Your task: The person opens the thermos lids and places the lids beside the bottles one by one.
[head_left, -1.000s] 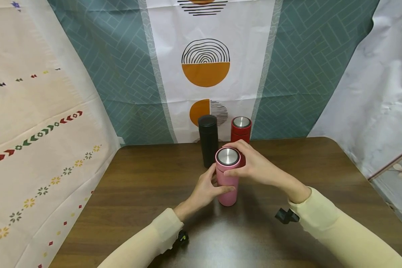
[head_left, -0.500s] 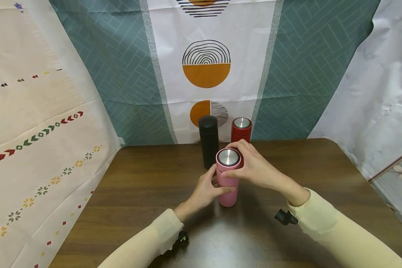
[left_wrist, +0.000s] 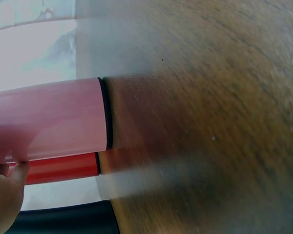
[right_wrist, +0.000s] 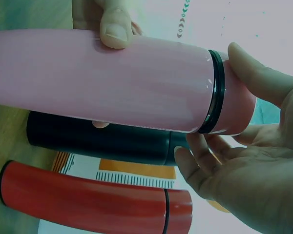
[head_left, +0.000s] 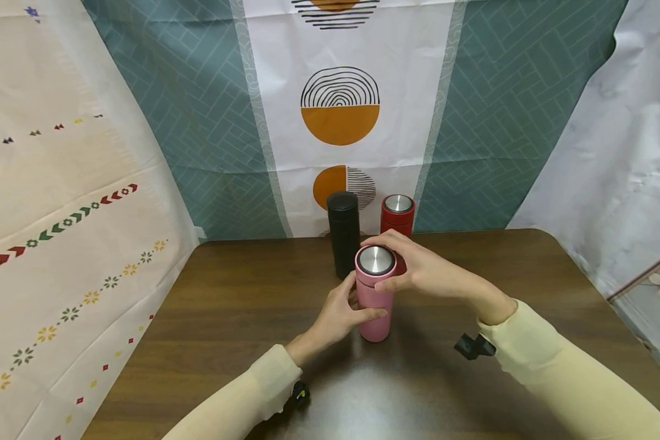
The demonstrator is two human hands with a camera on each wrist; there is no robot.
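Note:
A pink vacuum flask [head_left: 374, 330] with a steel-topped lid [head_left: 376, 261] stands upright on the wooden table. My left hand [head_left: 332, 316] grips its body at mid-height, with the thumb across the near side. At the top, my right hand [head_left: 434, 273] holds the pink lid between thumb and fingers. A black ring [right_wrist: 215, 92] shows between lid and body in the right wrist view, where the thumb lies on the lid's side. The left wrist view shows the flask's dark base [left_wrist: 106, 113] at the table top and part of the left hand.
Behind the pink flask stand a black flask [head_left: 343, 235] on the left and a red flask [head_left: 398, 215] on the right, partly hidden by my right hand. The table [head_left: 242, 293] meets a patterned cloth [head_left: 231, 183] at the back.
My right hand has turned slightly about the lid, its thumb moving left and then back to the right. The left hand and flask keep their place.

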